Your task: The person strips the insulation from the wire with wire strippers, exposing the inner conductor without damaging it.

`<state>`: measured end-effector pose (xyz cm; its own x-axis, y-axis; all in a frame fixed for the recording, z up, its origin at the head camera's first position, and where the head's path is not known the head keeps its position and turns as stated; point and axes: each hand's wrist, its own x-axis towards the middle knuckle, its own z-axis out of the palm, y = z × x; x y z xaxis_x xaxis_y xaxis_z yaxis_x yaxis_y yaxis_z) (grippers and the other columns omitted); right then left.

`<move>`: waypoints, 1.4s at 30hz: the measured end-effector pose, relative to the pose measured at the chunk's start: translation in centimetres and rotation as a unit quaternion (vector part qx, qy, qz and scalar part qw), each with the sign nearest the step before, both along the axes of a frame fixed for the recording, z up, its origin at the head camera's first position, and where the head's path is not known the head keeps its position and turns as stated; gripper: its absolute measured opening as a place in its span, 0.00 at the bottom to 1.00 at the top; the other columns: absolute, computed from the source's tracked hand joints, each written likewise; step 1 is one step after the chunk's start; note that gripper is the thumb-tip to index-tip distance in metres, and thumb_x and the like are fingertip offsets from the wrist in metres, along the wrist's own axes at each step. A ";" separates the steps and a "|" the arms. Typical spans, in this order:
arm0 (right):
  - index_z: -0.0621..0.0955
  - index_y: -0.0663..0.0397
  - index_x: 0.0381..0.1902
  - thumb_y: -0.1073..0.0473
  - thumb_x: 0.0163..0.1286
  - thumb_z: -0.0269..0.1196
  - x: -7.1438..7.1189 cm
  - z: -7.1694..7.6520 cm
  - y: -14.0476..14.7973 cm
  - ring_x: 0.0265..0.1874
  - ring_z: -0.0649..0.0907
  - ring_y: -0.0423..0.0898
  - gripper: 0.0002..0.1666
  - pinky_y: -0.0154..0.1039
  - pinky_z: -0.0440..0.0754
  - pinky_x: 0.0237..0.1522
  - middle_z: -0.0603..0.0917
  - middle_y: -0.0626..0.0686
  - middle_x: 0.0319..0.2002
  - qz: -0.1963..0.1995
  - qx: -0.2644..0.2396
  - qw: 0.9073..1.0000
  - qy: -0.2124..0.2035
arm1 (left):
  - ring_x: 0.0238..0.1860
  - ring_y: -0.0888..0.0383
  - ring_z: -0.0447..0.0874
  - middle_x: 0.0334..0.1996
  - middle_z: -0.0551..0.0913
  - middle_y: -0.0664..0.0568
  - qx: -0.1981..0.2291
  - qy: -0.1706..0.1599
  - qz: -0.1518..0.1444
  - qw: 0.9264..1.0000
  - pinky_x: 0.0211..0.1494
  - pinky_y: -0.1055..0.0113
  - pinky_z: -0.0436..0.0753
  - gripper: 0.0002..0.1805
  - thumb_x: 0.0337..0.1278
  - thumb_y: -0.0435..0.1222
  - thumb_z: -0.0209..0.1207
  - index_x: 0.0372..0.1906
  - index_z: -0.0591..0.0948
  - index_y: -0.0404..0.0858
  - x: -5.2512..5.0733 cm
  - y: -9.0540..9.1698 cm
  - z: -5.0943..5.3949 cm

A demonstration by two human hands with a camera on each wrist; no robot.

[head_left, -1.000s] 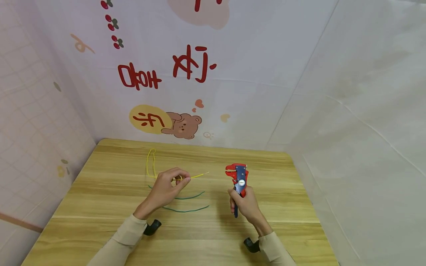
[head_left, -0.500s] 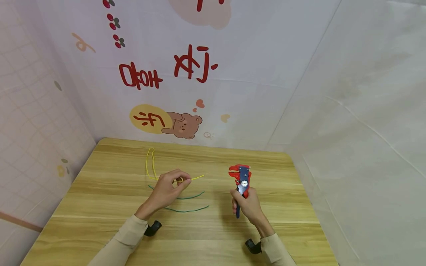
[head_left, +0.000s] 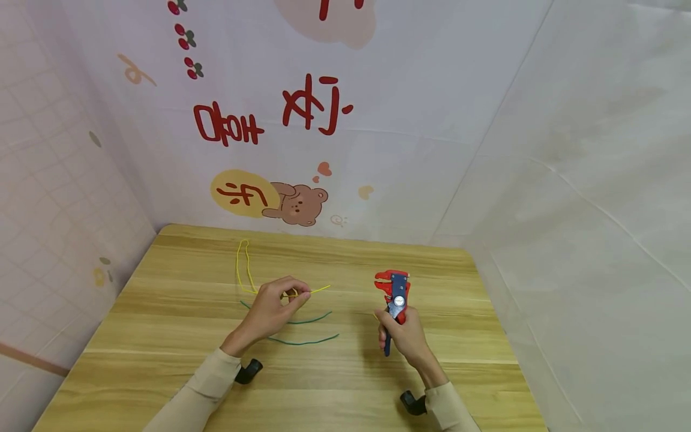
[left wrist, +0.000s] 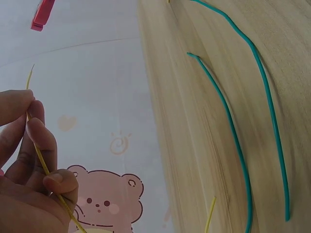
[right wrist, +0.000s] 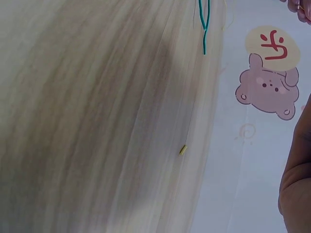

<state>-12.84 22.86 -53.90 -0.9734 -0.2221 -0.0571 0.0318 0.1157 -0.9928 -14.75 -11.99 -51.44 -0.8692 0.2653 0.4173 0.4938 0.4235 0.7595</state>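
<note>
In the head view my left hand pinches a yellow wire between thumb and fingertips, its end pointing right. The left wrist view shows a thin bare tip on that wire. My right hand grips a red and blue wire stripper by its handles, head upward, jaws pointing left and apart from the wire. A short yellow piece lies on the tabletop in the right wrist view. Two green wires lie beside and partly beneath my left hand.
The wooden table meets a printed white cloth wall at its back edge. A yellow loop of wire extends toward the back left. Black curved pieces are beside both wrists.
The stripper in my right hand has moved slightly right and toward the front, away from the yellow wire. My left hand has hardly moved; the wire's end sits slightly lower.
</note>
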 end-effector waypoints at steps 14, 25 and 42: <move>0.74 0.83 0.46 0.51 0.88 0.65 0.0 -0.1 0.8 0.17 0.87 0.44 0.31 0.48 0.92 0.27 0.83 0.48 0.20 0.006 -0.001 1.000 -0.007 | 0.39 0.64 0.84 0.40 0.92 0.57 -0.007 -0.012 0.003 1.000 0.46 0.56 0.88 0.04 0.77 0.32 0.71 0.48 0.93 0.44 -0.3 0.6 -0.2; 0.77 0.75 0.43 0.52 0.88 0.65 -0.1 -0.4 1.3 0.19 0.89 0.45 0.26 0.51 0.94 0.30 0.85 0.49 0.22 0.011 -0.006 1.000 0.001 | 0.41 0.61 0.86 0.40 0.92 0.58 -0.007 -0.032 0.006 0.999 0.51 0.54 0.88 0.04 0.77 0.33 0.71 0.48 0.93 0.45 -0.9 1.1 -0.8; 0.78 0.82 0.50 0.52 0.90 0.63 -0.2 -0.2 1.3 0.25 0.93 0.46 0.29 0.52 0.96 0.37 0.89 0.50 0.27 0.026 -0.007 1.000 -0.001 | 0.45 0.53 0.90 0.45 0.95 0.53 -0.003 -0.041 0.006 0.999 0.55 0.48 0.90 0.07 0.78 0.33 0.70 0.52 0.93 0.37 -1.8 1.1 -2.2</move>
